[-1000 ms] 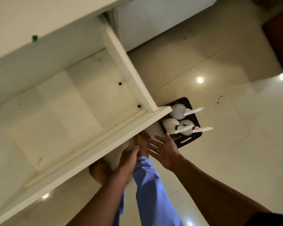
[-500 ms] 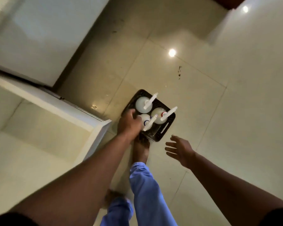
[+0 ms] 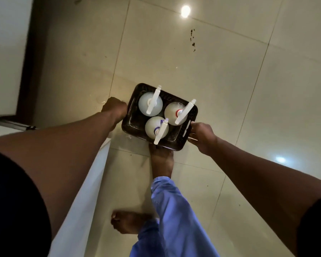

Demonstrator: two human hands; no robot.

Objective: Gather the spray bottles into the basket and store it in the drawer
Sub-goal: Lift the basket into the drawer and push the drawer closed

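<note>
A dark perforated basket (image 3: 182, 142) sits on the tiled floor just ahead of my bare foot. Three white spray bottles stand upright inside it: one at the far left (image 3: 150, 106), one with a red collar at the right (image 3: 173, 113), one with a blue collar at the near side (image 3: 156, 127). My left hand (image 3: 113, 108) is closed on the basket's left end. At the right end, my right hand (image 3: 202, 135) grips the rim beside the handle slot.
The white edge of the open drawer (image 3: 85, 191) runs along the lower left, beside my left arm. A white cabinet front (image 3: 4, 52) with a dark gap fills the upper left. My feet and blue trousers (image 3: 172, 216) stand below the basket. Dark specks (image 3: 192, 41) mark the tiles beyond.
My view swung from the open drawer down to the floor. Both hands went to the basket: the left reached its left end first, then the right closed on the right end.
</note>
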